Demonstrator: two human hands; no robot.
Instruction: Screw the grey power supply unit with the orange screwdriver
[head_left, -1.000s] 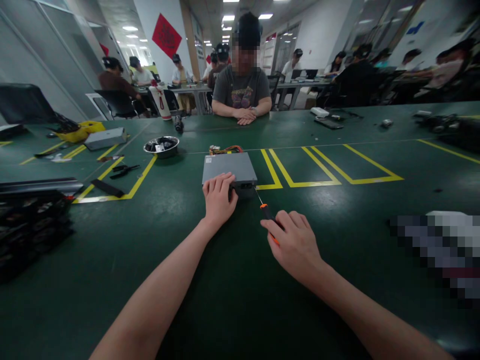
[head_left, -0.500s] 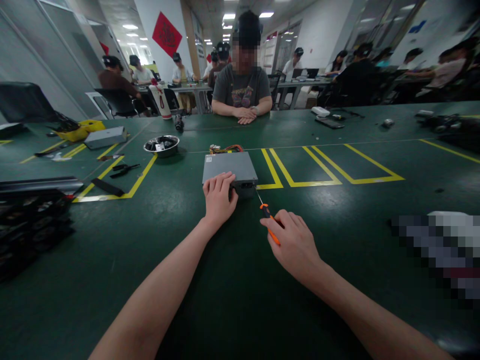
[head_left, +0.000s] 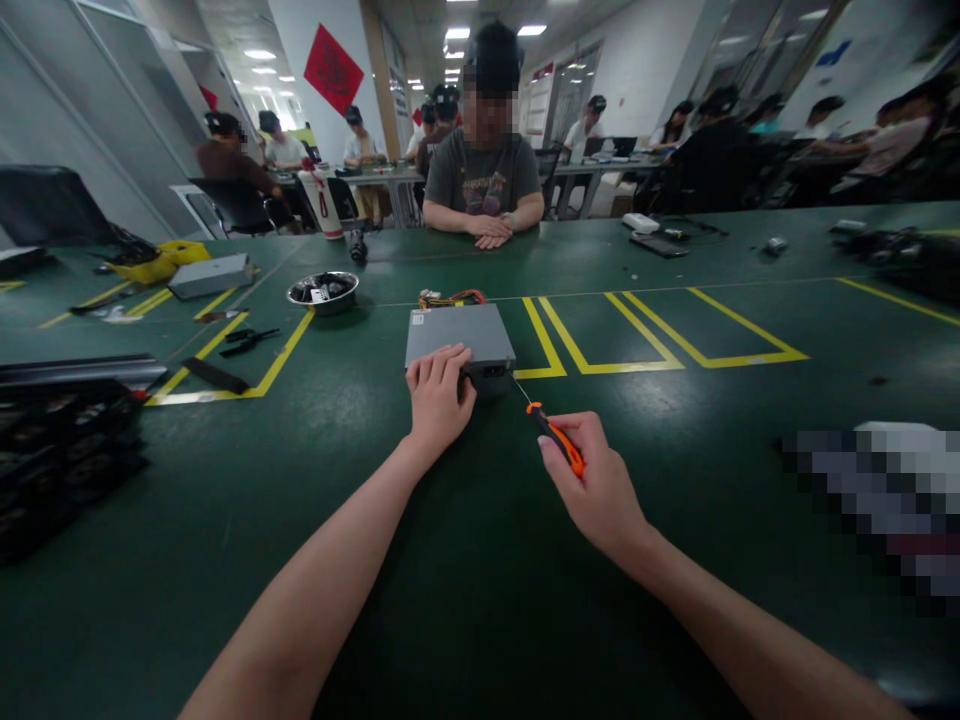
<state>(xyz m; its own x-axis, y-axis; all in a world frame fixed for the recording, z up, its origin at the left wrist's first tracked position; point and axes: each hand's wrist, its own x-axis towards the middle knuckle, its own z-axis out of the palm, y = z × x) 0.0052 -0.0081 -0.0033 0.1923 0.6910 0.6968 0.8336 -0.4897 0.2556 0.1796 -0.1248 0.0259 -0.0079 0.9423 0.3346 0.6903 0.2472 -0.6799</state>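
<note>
A grey metal computer power supply (head_left: 469, 332) lies on the green table, its bundle of coloured cables (head_left: 454, 299) behind it. My left hand (head_left: 441, 393) grips its near side, fingers over the top edge and thumb at the front face. In my right hand (head_left: 596, 475) is a screwdriver (head_left: 556, 440) with an orange and black handle. Its thin shaft points up and left, and the tip meets the near right corner of the power supply, beside the black socket (head_left: 495, 371). Whether the tip sits in a screw is too small to tell.
A metal bowl (head_left: 322, 291) of small parts stands left of the power supply. Further left are another grey box (head_left: 212, 276), black strips (head_left: 215, 375) and dark stacked parts (head_left: 71, 450). A person (head_left: 484, 150) sits opposite, hands folded on the table. Yellow tape (head_left: 630, 368) marks the tabletop.
My right hand has shifted slightly right and turned around the screwdriver handle, which now leans further right. The power supply and my left hand have stayed put.
</note>
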